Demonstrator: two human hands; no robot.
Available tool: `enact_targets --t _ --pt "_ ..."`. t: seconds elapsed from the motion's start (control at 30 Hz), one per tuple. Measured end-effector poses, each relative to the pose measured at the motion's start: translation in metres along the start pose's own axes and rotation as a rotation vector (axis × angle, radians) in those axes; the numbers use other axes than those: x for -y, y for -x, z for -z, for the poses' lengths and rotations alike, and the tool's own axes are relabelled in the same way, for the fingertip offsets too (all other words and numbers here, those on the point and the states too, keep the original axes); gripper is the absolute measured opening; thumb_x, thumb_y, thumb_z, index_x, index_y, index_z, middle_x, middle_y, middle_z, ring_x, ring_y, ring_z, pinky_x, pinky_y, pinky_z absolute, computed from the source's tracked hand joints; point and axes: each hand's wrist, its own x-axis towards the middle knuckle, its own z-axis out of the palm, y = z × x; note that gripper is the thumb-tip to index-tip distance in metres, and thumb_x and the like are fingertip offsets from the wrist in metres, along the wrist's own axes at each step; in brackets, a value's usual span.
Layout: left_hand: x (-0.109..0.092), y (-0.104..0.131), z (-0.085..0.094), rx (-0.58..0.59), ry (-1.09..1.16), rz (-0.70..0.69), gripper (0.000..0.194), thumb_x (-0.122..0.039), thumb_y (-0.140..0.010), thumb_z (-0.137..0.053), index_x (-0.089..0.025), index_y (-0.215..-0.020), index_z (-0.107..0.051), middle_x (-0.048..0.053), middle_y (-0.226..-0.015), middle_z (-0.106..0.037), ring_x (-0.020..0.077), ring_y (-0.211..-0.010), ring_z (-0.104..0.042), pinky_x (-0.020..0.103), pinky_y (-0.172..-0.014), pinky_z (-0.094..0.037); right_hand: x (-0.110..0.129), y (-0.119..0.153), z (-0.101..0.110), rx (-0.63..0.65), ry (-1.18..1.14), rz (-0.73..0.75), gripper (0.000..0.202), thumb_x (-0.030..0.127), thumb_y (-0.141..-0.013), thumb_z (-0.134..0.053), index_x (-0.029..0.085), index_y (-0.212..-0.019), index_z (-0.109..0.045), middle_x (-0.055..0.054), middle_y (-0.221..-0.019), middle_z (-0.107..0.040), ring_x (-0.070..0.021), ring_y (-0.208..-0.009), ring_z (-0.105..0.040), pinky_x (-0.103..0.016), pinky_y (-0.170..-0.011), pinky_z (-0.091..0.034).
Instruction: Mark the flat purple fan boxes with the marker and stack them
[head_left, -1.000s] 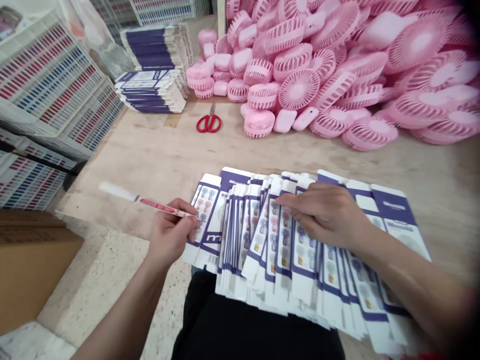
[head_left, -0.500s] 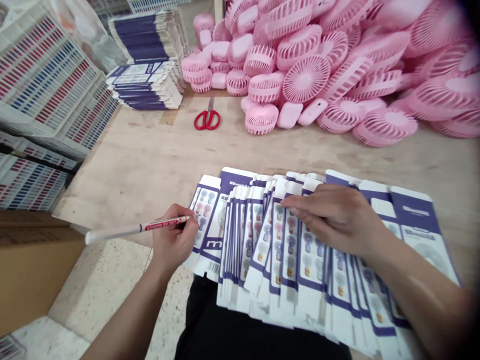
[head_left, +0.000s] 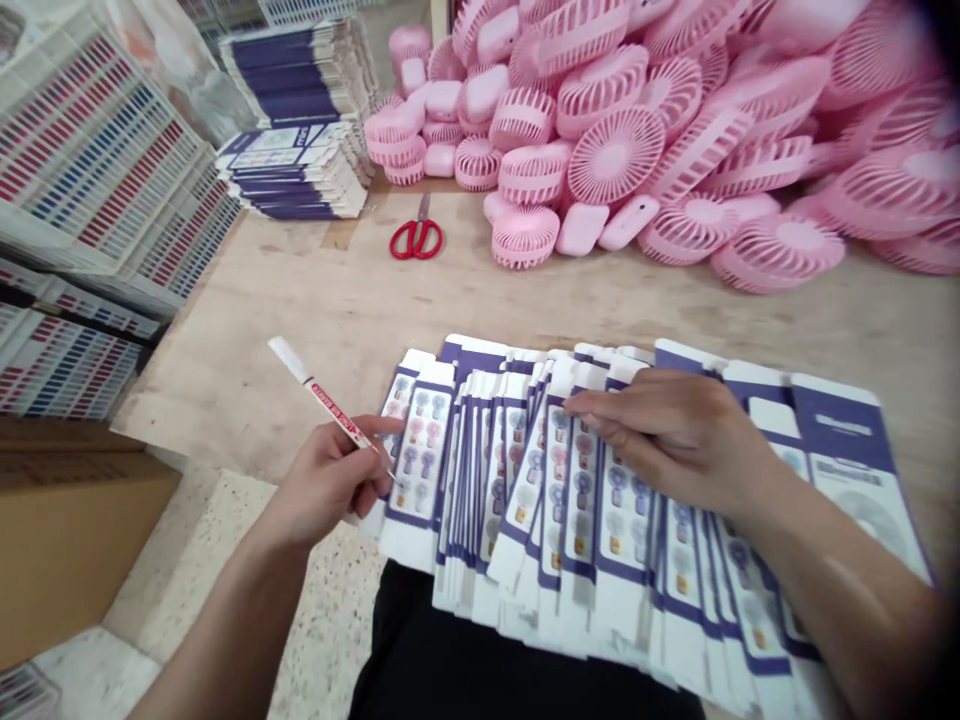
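A white and red marker [head_left: 330,407] is gripped in my left hand [head_left: 334,475], its tip low over a flat printed box [head_left: 424,445] at the left end of the row. My left index finger reaches to that box's left edge. The flat blue and white boxes [head_left: 559,480] lie fanned and overlapping along the table's near edge. On top of the fan rests my right hand [head_left: 675,430], thumb and index finger close together at the edge of one box; whether they pinch it is hard to tell.
Pink handheld fans [head_left: 615,155] are heaped at the back. Red-handled scissors [head_left: 415,238] lie on the wooden table [head_left: 315,290]. Stacked flat boxes [head_left: 292,170] stand behind left, beside white crates [head_left: 97,150]. A cardboard box [head_left: 75,540] is at lower left.
My left hand has moved left and slightly down, and the marker now tilts up more steeply. A flat box has slid over the left end of the row. My right hand stays in place.
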Motion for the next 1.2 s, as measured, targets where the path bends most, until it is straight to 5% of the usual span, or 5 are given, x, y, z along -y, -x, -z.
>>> enact_targets --t 0.1,0.33,0.63,0.9,1.2 --pt "0.003 0.001 -0.008 0.027 0.029 -0.051 0.028 -0.017 -0.064 -0.055 -0.013 -0.091 -0.062 -0.004 -0.044 -0.053 0.0066 -0.031 -0.039 0.018 -0.034 -0.025 0.000 0.001 0.000 0.000 0.004 -0.005 0.021 0.015 -0.083 -0.049 0.026 -0.096 -0.062 0.005 -0.052 -0.061 -0.0105 -0.043 -0.052 -0.027 -0.047 -0.037" --pt "0.020 -0.016 -0.019 -0.588 -0.211 -0.422 0.004 -0.016 -0.066 -0.059 -0.017 -0.066 -0.055 -0.006 -0.043 -0.050 0.0079 -0.039 -0.044 0.018 -0.039 -0.033 -0.001 0.001 0.001 0.003 0.015 -0.002 0.019 0.015 -0.084 -0.049 0.024 -0.094 -0.062 0.005 -0.051 -0.060 -0.0089 -0.042 -0.051 -0.026 -0.047 -0.037" --pt "0.016 -0.014 -0.018 -0.592 -0.270 -0.368 0.005 -0.017 -0.064 -0.058 -0.016 -0.069 -0.056 -0.006 -0.043 -0.047 0.0075 -0.037 -0.040 0.018 -0.036 -0.028 -0.001 0.001 0.001 0.006 0.009 -0.013 0.018 0.015 -0.084 -0.050 0.023 -0.094 -0.063 0.005 -0.050 -0.060 -0.0086 -0.042 -0.050 -0.025 -0.048 -0.037" --pt "-0.003 0.002 0.006 -0.110 -0.125 -0.048 0.048 -0.015 -0.067 -0.055 -0.010 -0.114 -0.054 -0.004 -0.053 -0.055 0.0067 -0.039 -0.041 0.019 -0.038 -0.028 -0.001 0.000 0.001 0.000 -0.004 0.011 0.017 0.015 -0.084 -0.050 0.020 -0.094 -0.063 0.005 -0.049 -0.059 -0.0073 -0.042 -0.050 -0.023 -0.048 -0.036" --pt "0.006 0.000 -0.011 -0.117 -0.019 -0.117 0.024 -0.014 -0.067 -0.054 -0.012 -0.090 -0.061 -0.005 -0.045 -0.053 0.0063 -0.035 -0.042 0.017 -0.037 -0.027 0.000 0.000 0.002 0.008 -0.007 -0.009 0.019 0.015 -0.084 -0.049 0.025 -0.095 -0.062 0.006 -0.049 -0.059 -0.0092 -0.041 -0.051 -0.026 -0.047 -0.037"
